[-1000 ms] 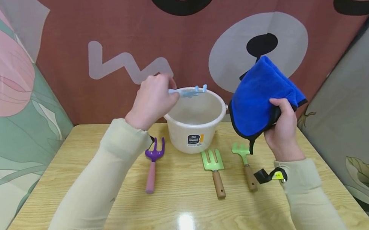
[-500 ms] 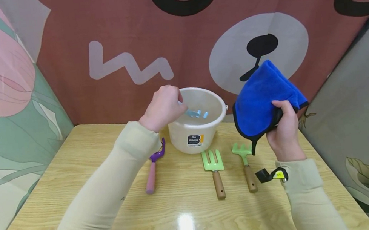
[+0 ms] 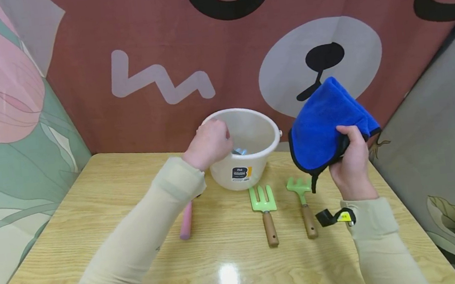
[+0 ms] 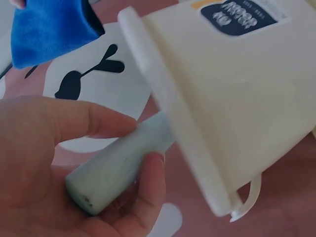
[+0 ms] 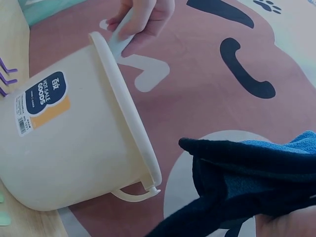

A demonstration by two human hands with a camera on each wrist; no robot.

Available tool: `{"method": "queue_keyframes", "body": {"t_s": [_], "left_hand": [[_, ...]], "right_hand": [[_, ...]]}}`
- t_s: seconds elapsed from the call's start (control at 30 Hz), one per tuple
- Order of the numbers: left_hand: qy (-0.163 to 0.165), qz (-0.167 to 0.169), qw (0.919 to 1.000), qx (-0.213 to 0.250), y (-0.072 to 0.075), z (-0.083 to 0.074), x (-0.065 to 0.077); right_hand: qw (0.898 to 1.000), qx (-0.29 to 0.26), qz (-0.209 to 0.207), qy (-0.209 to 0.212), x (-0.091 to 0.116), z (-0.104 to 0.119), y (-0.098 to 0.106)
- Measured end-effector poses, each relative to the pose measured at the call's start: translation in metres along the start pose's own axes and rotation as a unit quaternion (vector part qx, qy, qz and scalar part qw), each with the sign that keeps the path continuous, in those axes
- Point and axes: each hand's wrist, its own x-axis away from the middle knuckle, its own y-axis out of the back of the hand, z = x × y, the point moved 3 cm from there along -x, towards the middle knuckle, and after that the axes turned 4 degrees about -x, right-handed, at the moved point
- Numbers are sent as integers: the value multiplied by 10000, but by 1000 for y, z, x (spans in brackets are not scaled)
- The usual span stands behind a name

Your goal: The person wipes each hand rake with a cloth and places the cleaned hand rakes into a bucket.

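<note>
My left hand (image 3: 209, 145) is at the near left rim of a white bucket (image 3: 236, 168). In the left wrist view, its thumb and fingers pinch the pale blue-green handle (image 4: 118, 163) of a small garden fork, whose light blue tines (image 3: 240, 151) show inside the bucket. Off to the right, my right hand (image 3: 352, 165) grips a folded blue plush towel (image 3: 326, 123) with black edging, held up above the table. The thumb lies over the front of the towel, and a dark strip dangles from its lower corner.
A green garden fork (image 3: 262, 199) and a green rake (image 3: 298, 185), both wooden-handled, lie before the bucket. A pink handle (image 3: 187, 221) lies partly under the left forearm. Behind the wooden table (image 3: 163, 280) hangs a printed cloth backdrop (image 3: 155, 28).
My left hand has moved right and down, lowering the light blue fork into the bucket. The left forearm now covers the purple fork's head. The towel has shifted slightly down and right.
</note>
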Motion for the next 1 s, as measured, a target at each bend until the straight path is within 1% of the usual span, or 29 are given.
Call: {"method": "queue_keyframes", "body": {"t_s": [0.1,0.17,0.23,0.47,0.73,0.87,1.0], "left_hand": [[-26,51,10000,-62,-7,-1,0],[-33,41,9999,-87,-10,-1,0],[-25,65,10000,-71,-11,-2,0],[-13,128,9999,-103,-11,-4,-1],[-86,25,9998,-149,-17,-3,-5],[-39,5,9999,-133,-21,-1,-6],[97,-24,9989,-456,-25,1,-5]], "right_hand": [[10000,55,0,-53,0,-1,1],[9999,113,-21,-74,0,-1,2],[9997,208,-37,-100,0,-2,2],[10000,32,3,-47,-1,-3,2],[9999,54,-42,-93,-2,-3,3],[9999,80,-36,-103,-2,-3,4],[9998,130,-32,-120,-1,-3,5]]}}
